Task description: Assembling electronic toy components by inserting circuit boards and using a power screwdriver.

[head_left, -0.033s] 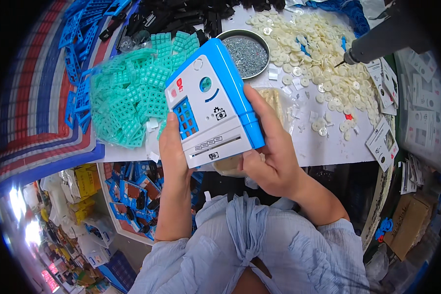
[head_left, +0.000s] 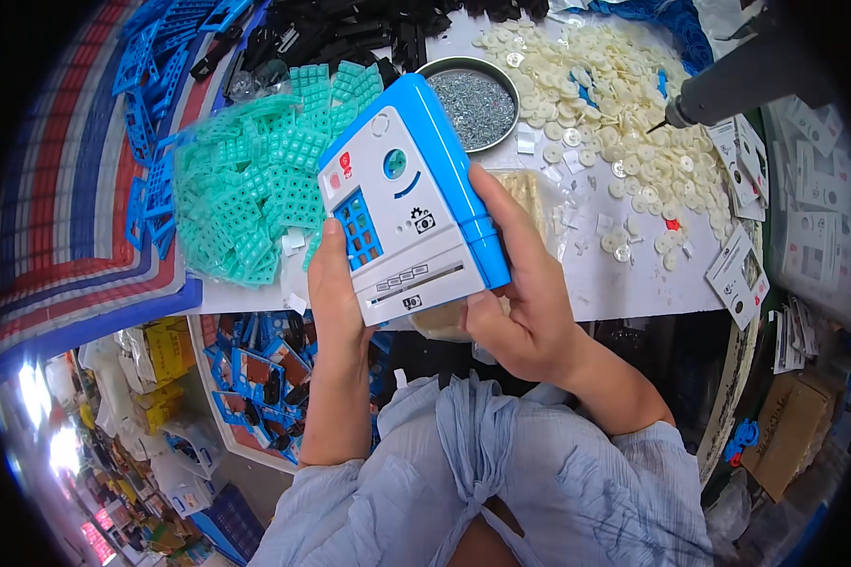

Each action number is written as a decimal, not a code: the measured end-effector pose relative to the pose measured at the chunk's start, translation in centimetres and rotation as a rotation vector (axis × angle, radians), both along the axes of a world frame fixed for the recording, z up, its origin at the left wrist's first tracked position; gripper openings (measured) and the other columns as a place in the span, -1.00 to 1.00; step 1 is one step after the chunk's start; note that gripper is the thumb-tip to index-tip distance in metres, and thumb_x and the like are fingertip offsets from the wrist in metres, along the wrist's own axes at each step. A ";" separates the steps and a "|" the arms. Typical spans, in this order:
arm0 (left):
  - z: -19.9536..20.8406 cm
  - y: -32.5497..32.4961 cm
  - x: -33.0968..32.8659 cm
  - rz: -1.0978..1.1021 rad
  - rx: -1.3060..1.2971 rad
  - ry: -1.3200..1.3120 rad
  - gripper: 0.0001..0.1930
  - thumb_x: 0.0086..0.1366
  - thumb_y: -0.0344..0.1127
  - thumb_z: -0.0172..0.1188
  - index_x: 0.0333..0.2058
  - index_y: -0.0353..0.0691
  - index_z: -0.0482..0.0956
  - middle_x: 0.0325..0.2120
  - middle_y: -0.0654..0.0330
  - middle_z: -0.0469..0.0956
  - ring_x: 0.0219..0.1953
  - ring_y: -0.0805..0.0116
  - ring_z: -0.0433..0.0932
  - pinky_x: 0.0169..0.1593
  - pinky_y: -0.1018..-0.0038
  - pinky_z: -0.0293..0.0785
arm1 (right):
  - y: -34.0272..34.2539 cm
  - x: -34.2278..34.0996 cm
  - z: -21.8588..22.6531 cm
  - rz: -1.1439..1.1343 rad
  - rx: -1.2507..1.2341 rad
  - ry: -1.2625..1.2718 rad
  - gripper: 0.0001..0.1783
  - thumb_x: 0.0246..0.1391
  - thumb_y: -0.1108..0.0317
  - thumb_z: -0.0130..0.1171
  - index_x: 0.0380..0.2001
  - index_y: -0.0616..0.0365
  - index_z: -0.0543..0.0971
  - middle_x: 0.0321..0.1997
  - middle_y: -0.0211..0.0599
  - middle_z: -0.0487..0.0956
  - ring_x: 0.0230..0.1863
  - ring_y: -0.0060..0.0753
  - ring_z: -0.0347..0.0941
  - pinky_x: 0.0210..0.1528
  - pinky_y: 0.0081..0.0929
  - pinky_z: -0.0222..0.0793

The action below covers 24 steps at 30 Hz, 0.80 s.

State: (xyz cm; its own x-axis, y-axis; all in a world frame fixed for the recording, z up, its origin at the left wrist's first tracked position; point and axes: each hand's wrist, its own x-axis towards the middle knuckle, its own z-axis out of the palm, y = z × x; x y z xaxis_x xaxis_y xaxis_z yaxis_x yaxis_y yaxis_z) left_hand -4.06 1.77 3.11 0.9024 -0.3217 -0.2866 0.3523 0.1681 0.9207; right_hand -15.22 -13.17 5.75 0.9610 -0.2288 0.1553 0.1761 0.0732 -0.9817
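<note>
Both hands hold up a blue-and-white toy money box front [head_left: 440, 170], tilted over the table's near edge. Its white face carries a round hole, a keypad grid opening, a long slot and printed symbols. My left hand [head_left: 334, 288] grips the left edge, thumb along the face beside the grid; its other fingers are hidden behind. On the right, my right hand [head_left: 529, 293] is closed around the blue side near the lower corner, its thumb at the bottom edge. Green rubber keypads [head_left: 241, 180] lie piled to the left, partly in a clear bag.
Behind the casing stands a round tin of small screws [head_left: 477, 104]. Cream plastic discs [head_left: 652, 123] spread to its right, under a dark electric screwdriver [head_left: 728, 90]. White printed panels [head_left: 738, 274] lie at the right edge. Below the table, a bin [head_left: 255, 449] holds blue parts.
</note>
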 end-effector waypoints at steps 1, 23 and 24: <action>-0.1 0.0 -0.1 -0.001 -0.003 -0.009 -0.48 0.45 -0.01 -0.19 0.00 -0.45 0.41 -0.21 -0.01 0.60 -0.26 0.30 0.65 -0.21 0.43 0.60 | 0.0 0.0 -0.4 -0.038 -0.109 -0.070 -0.19 0.08 0.41 -0.11 0.37 0.36 -0.12 0.25 -0.01 0.27 0.05 -0.48 0.39 -0.02 -0.63 0.34; 1.9 0.7 -2.7 -0.288 0.169 -0.328 0.48 -0.21 -0.06 0.57 0.32 -0.27 -0.58 0.24 -0.09 0.08 0.20 0.12 0.27 0.20 0.27 0.29 | 1.4 -0.3 -1.8 -0.169 -0.475 -0.301 -0.13 -0.10 0.52 0.03 0.31 0.46 -0.03 0.25 0.33 0.24 0.12 0.29 0.34 0.15 -0.22 0.31; 1.5 0.9 -2.5 -0.290 0.181 -0.360 0.49 -0.22 -0.05 0.58 0.33 -0.27 -0.58 0.25 -0.09 0.07 0.21 0.12 0.26 0.20 0.27 0.28 | 1.4 -0.4 -1.5 -0.115 -0.428 -0.276 -0.14 -0.09 0.51 0.03 0.31 0.45 -0.04 0.25 0.33 0.23 0.13 0.29 0.34 0.15 -0.22 0.31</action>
State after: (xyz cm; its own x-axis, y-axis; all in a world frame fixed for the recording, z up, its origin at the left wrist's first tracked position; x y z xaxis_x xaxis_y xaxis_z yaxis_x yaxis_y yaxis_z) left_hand -6.54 2.70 4.62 0.8350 -0.5482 -0.0475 0.0152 -0.0633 0.9979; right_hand -15.62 -11.78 4.21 0.8433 -0.1914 0.5022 0.4158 -0.3596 -0.8353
